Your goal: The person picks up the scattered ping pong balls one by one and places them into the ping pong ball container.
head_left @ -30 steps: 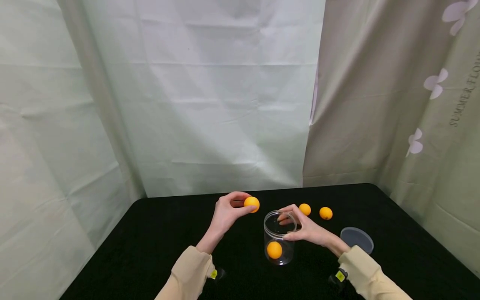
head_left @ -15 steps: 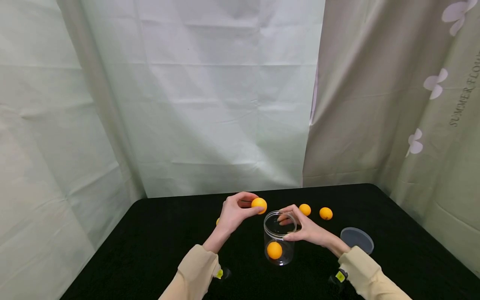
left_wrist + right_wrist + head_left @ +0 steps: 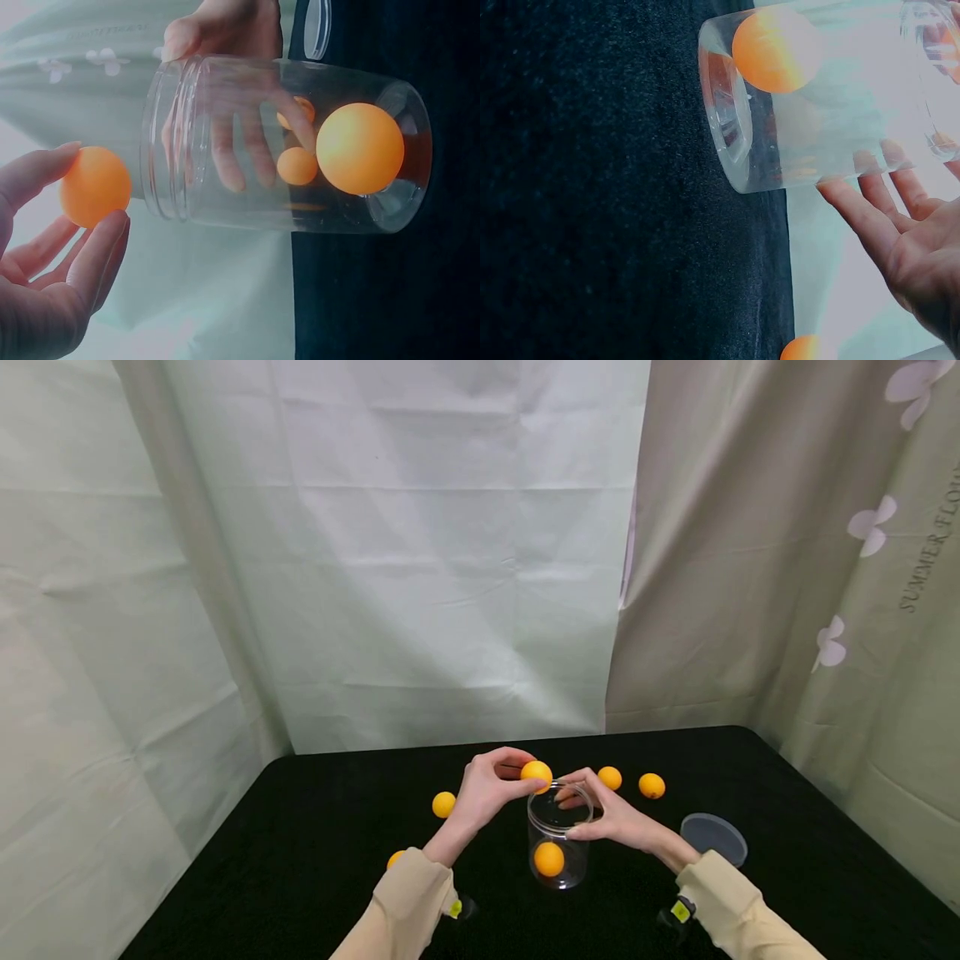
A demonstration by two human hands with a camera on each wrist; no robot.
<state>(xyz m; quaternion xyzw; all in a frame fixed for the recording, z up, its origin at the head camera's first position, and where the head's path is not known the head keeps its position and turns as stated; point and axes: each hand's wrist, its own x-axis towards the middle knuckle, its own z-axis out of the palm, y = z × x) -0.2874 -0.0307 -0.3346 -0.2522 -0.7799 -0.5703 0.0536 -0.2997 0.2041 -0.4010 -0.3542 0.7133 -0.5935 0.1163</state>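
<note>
Currently, the person's left hand (image 3: 486, 787) pinches an orange ball (image 3: 536, 774) between thumb and fingertips, close by the mouth of a clear jar (image 3: 576, 862). Whether that ball touches the rim is hard to tell from these angles. Opposite, the right hand (image 3: 617, 818) grips the jar near its top, the thumb on the near side and the fingers spread round the far side. The jar stands upright and uncovered on a black table (image 3: 285, 868), with a second ball (image 3: 549, 859) at its bottom. Beyond the right hand lie two loose balls (image 3: 652, 786), and a grey lid (image 3: 714, 840) rests flat near the right sleeve (image 3: 723, 893). Left of the left arm sits another ball (image 3: 444, 804); one more (image 3: 394, 857) is partly hidden by the left sleeve (image 3: 412, 893). Pale curtains (image 3: 450, 568) hang behind.
</note>
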